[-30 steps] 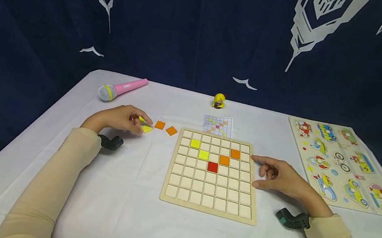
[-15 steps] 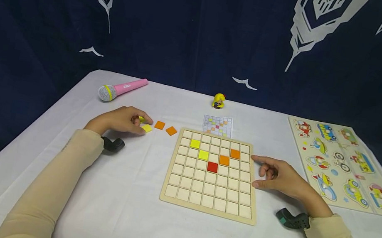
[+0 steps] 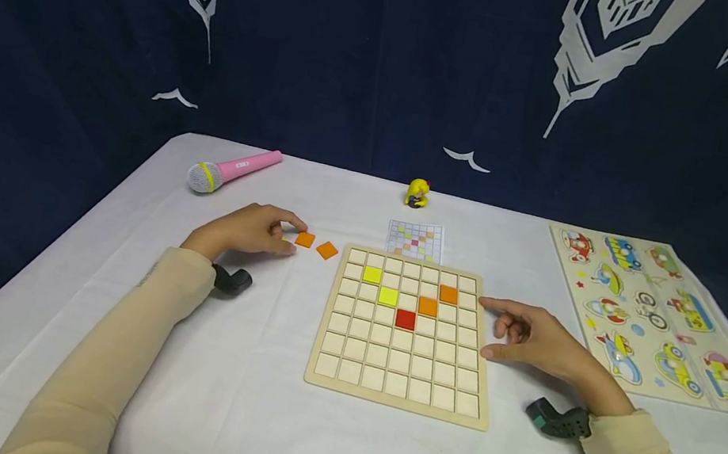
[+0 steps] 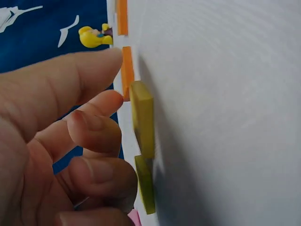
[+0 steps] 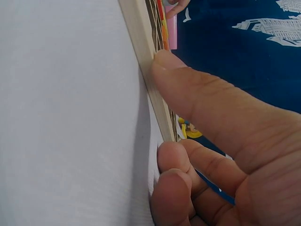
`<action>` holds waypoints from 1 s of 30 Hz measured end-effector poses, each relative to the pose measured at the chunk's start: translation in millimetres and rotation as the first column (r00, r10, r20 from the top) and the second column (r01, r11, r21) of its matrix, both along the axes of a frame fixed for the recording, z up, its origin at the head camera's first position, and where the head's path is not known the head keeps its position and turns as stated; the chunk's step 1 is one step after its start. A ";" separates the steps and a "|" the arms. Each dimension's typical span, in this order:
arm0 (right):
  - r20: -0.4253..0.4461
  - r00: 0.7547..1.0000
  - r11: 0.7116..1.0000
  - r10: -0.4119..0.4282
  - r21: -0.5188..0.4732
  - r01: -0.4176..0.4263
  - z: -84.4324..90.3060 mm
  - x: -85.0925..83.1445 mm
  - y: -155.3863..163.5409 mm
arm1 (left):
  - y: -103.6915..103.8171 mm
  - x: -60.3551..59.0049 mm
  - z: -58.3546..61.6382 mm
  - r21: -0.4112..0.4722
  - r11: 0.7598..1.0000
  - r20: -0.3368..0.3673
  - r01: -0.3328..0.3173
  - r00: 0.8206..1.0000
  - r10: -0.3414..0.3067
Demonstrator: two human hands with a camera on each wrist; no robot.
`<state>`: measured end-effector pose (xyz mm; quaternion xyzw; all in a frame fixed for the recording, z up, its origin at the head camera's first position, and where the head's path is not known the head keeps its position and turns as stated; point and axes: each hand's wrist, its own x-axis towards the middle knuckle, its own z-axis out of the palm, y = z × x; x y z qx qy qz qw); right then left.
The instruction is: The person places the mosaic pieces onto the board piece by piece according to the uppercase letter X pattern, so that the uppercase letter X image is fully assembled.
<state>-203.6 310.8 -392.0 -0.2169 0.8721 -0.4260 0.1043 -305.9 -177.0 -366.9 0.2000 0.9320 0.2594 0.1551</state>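
Shifted rightward, the left hand (image 3: 246, 230) is curled over yellow tiles (image 4: 142, 117) without gripping, while the right hand (image 3: 533, 337) is rested, relaxed, against the board's (image 3: 394, 399) right edge.

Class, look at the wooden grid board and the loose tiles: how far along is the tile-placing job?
Done: five tiles sit in the wooden grid board, two yellow, two orange, one red. In hand: the left hand touches yellow tiles; the right hand touches the board's edge. Left: two orange tiles and most squares.

Even, bright light; blurry wrist close-ups.
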 end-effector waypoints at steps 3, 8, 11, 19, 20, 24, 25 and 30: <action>-0.001 1.000 1.000 0.002 -0.004 -0.002 -0.8 0.0 0.2 | 3.2 -2.0 -1.4 -0.010 1.000 0.002 -0.008 1.000 0.008; -0.005 1.000 1.000 0.003 -0.002 -0.003 -1.5 -0.3 0.5 | 6.4 -5.8 -4.7 0.002 0.999 -0.002 -0.032 0.999 0.032; -0.004 1.000 1.000 0.002 0.001 -0.002 -2.0 -0.9 1.0 | 7.7 -7.0 -6.1 0.022 0.999 -0.013 -0.040 0.999 0.041; -0.002 1.000 1.000 0.002 -0.004 -0.002 -2.6 -1.3 2.2 | 9.4 -6.8 -8.0 0.055 0.998 -0.061 -0.016 0.998 0.019; -0.003 1.000 1.000 0.003 -0.006 -0.003 -2.6 -1.2 2.3 | 9.6 -6.3 -7.6 0.059 0.998 -0.066 -0.012 0.998 0.015; -0.010 1.000 1.000 0.008 -0.008 -0.008 -2.7 -1.2 2.4 | 11.7 -3.9 -5.1 0.083 0.996 -0.087 0.013 0.996 -0.005; -0.012 1.000 1.000 0.010 -0.008 -0.010 -2.8 -1.3 2.4 | 12.5 -3.3 -4.6 0.090 0.996 -0.092 0.019 0.996 -0.010; -0.009 1.000 1.000 0.008 -0.005 -0.009 -2.6 -1.2 2.1 | 17.6 -0.1 -4.7 0.125 0.990 -0.118 0.061 0.992 -0.046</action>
